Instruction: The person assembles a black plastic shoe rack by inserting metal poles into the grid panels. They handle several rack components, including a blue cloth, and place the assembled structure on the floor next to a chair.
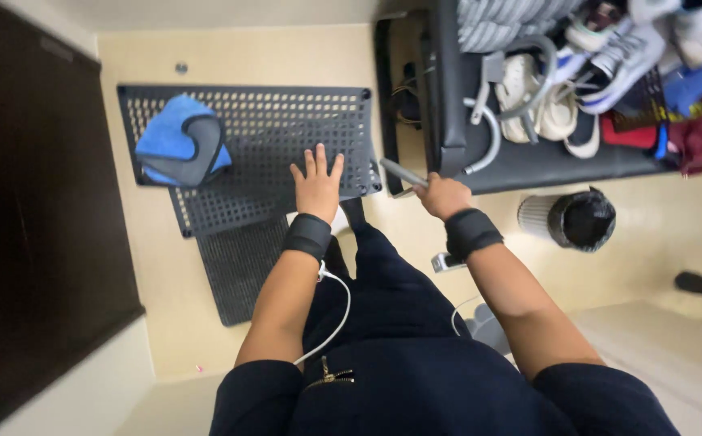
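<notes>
The left hand [317,184] lies flat, fingers spread, on the lower right corner of a black perforated panel [286,129] on the floor, while the right hand [443,196], at the left hand's three o'clock, is closed around a slim grey tool [403,173] pointing toward the panel's edge. A blue-and-grey cloth [180,141] sits at the panel's nine o'clock; by the look of it, the panel is being steadied, and bringing the tool's tip to that corner would call for a firm press.
</notes>
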